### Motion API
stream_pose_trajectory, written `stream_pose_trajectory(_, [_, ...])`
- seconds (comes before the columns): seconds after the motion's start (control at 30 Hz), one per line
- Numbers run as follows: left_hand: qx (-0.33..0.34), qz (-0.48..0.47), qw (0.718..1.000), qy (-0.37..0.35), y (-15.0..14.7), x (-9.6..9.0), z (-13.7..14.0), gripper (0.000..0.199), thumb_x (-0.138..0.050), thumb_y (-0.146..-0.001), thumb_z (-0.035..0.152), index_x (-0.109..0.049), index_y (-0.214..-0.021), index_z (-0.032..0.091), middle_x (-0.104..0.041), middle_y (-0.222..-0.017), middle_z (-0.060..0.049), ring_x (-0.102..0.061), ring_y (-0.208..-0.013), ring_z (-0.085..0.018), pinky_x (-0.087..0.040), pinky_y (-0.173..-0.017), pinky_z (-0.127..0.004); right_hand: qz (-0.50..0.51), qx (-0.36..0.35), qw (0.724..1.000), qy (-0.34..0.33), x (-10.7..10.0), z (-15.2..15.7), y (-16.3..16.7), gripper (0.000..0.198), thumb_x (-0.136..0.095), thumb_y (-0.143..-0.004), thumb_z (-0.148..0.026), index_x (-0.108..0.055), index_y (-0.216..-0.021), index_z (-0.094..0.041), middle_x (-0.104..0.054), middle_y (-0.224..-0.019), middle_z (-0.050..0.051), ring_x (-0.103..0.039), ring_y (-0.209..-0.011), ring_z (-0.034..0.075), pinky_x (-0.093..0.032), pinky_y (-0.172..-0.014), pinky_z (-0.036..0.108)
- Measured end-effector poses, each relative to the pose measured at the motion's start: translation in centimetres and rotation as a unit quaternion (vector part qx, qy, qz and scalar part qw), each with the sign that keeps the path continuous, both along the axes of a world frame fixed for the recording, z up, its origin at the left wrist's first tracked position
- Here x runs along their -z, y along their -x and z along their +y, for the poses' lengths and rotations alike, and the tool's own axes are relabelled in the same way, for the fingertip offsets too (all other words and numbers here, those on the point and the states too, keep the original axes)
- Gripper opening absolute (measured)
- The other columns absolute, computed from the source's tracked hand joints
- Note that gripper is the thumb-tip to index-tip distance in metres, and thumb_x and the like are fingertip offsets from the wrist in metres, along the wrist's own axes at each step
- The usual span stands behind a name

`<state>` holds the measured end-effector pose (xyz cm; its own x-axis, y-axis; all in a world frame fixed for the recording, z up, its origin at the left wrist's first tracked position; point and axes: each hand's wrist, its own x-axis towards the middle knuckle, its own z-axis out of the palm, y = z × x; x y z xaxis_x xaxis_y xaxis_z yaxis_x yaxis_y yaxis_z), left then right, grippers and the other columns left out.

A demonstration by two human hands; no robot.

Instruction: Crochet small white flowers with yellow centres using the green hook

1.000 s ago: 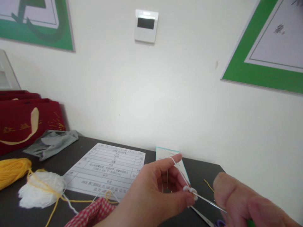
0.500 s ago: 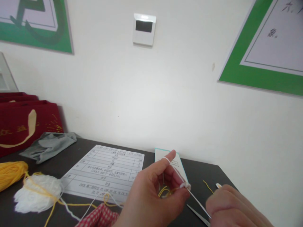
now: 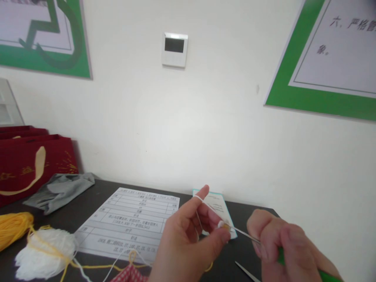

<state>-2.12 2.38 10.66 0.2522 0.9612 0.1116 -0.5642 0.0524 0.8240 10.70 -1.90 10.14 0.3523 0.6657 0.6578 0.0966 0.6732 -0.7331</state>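
Note:
Between thumb and fingers my left hand [image 3: 188, 239] pinches a small white and yellow crochet piece [image 3: 223, 225]. A strand of white yarn loops over its raised index finger and runs down to the piece. My right hand [image 3: 284, 246] is closed around a crochet hook [image 3: 246, 235] with a green handle, partly covered by the fingers. The thin metal shaft points left and its tip meets the crochet piece; whether it passes through a loop is too small to tell. A ball of white yarn [image 3: 44, 254] and a yellow yarn skein [image 3: 14, 229] lie at the left, their strands crossing.
A printed pattern sheet [image 3: 123, 227] lies on the dark table [image 3: 246, 213], and a blue-edged card [image 3: 223, 207] sits behind my left hand. A pointed metal blade [image 3: 245, 270] shows near the front. Red checked cloth [image 3: 129, 274], grey cloth [image 3: 64, 190] and red bags [image 3: 38, 164] are leftward.
My right hand has turned and risen, bringing the hook's shaft and green handle into sight. The crochet piece has shifted slightly left and up in my left hand. The camera view has tilted a little.

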Motion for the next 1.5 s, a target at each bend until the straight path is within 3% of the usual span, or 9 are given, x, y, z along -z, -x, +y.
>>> stream_pose_trajectory(0.17, [0.048,-0.016,0.997,0.059,0.1,-0.2,0.3,0.063,-0.089,-0.053,0.012,-0.070,-0.113,0.015,-0.066,-0.063,0.006,-0.061,-0.062,-0.009,-0.051,-0.066,-0.024,0.121,-0.084,0.987,0.059,-0.1,0.7,-0.3,0.050,-0.051,-0.097,-0.047,-0.060,-0.055,-0.022,-0.047,-0.054,-0.001,-0.043,-0.056,0.016,-0.039,-0.055,0.030])
stream_pose_trajectory(0.37, [0.092,-0.025,0.992,0.086,0.3,-0.1,0.4,0.065,-0.094,-0.049,0.018,-0.072,-0.109,0.016,-0.067,-0.063,0.005,-0.062,-0.062,-0.009,-0.049,-0.066,-0.023,0.231,-0.170,0.945,0.156,-0.5,1.1,-0.1,0.047,-0.058,-0.093,-0.047,-0.053,-0.053,-0.022,-0.043,-0.054,-0.003,-0.037,-0.054,0.015,-0.039,-0.058,0.030])
stream_pose_trajectory(0.63, [0.181,-0.027,0.977,0.108,0.6,1.1,0.8,0.063,-0.095,-0.049,0.013,-0.072,-0.107,0.017,-0.071,-0.070,0.002,-0.064,-0.066,-0.009,-0.048,-0.067,-0.023,0.212,-0.186,0.950,0.134,-0.2,1.8,0.7,0.048,-0.063,-0.088,-0.051,-0.051,-0.051,-0.022,-0.040,-0.053,-0.004,-0.035,-0.053,0.014,-0.038,-0.055,0.029])
stream_pose_trajectory(0.9, [0.285,-0.014,0.954,0.094,0.7,1.1,1.2,0.049,-0.092,-0.057,0.012,-0.076,-0.102,0.018,-0.070,-0.067,0.004,-0.064,-0.062,-0.006,-0.047,-0.064,-0.019,0.214,-0.295,0.916,0.166,-1.1,2.1,-0.5,0.058,-0.057,-0.090,-0.052,-0.032,-0.047,-0.022,-0.026,-0.047,-0.006,-0.020,-0.048,0.013,-0.037,-0.052,0.030])
stream_pose_trajectory(1.03, [0.320,-0.046,0.942,0.089,0.4,1.9,1.3,0.052,-0.094,-0.053,0.014,-0.076,-0.101,0.020,-0.070,-0.066,0.004,-0.063,-0.060,-0.007,-0.048,-0.064,-0.020,0.169,-0.256,0.939,0.158,-1.5,1.6,-1.3,0.057,-0.055,-0.092,-0.046,-0.033,-0.044,-0.022,-0.027,-0.045,-0.006,-0.023,-0.047,0.014,-0.035,-0.051,0.031])
stream_pose_trajectory(1.23, [0.319,-0.025,0.943,0.088,0.1,2.7,1.7,0.058,-0.095,-0.051,0.015,-0.074,-0.105,0.020,-0.070,-0.067,0.004,-0.064,-0.060,-0.008,-0.049,-0.063,-0.021,0.116,-0.174,0.965,0.156,-1.8,0.8,-1.6,0.057,-0.052,-0.094,-0.044,-0.040,-0.042,-0.023,-0.031,-0.045,-0.004,-0.029,-0.049,0.015,-0.034,-0.052,0.032])
stream_pose_trajectory(1.5, [0.281,0.000,0.954,0.107,0.9,0.9,0.9,0.052,-0.092,-0.054,0.011,-0.075,-0.102,0.019,-0.072,-0.067,0.004,-0.066,-0.062,-0.008,-0.050,-0.066,-0.022,0.065,-0.122,0.979,0.147,-2.1,0.4,-1.4,0.062,-0.051,-0.093,-0.054,-0.040,-0.041,-0.022,-0.032,-0.043,-0.003,-0.031,-0.046,0.014,-0.033,-0.047,0.032])
